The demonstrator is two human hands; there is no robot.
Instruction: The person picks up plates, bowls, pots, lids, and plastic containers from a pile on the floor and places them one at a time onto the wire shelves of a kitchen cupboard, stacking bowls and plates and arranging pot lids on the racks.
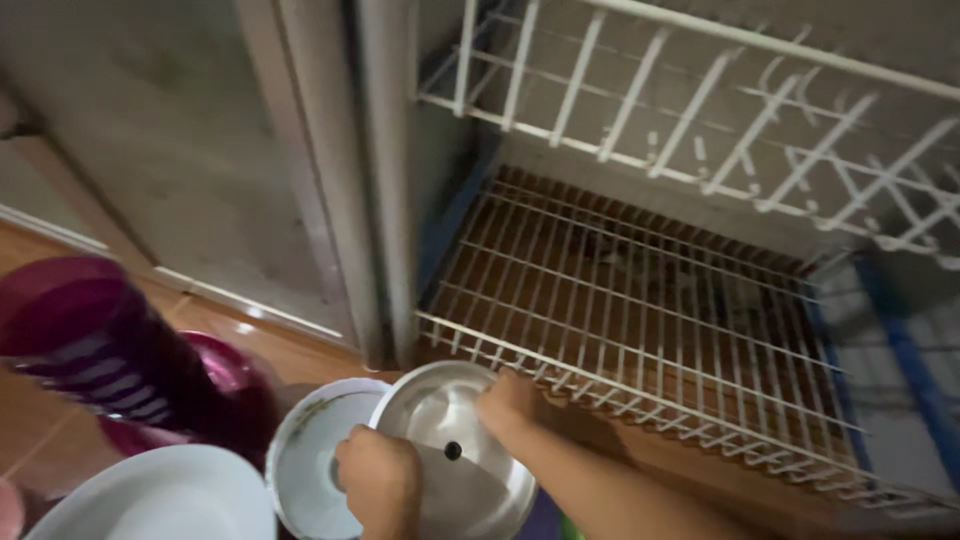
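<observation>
A round steel lid [470, 480] with a small black knob at its middle is held low in the view, just in front of the lower wire rack. My left hand [380, 482] grips its left rim from below. My right hand [508, 402] holds its upper right rim, with the forearm running in from the bottom right. Behind the lid, to its left, a white round dish [305, 455] shows, partly hidden by my left hand.
A white wire rack shelf [640, 330] lies ahead, with a second wire shelf [700, 130] above it. A magenta slotted plastic basket [90, 340] stands at the left and a white plate [160, 500] at the bottom left. A grey post [385, 180] edges the rack.
</observation>
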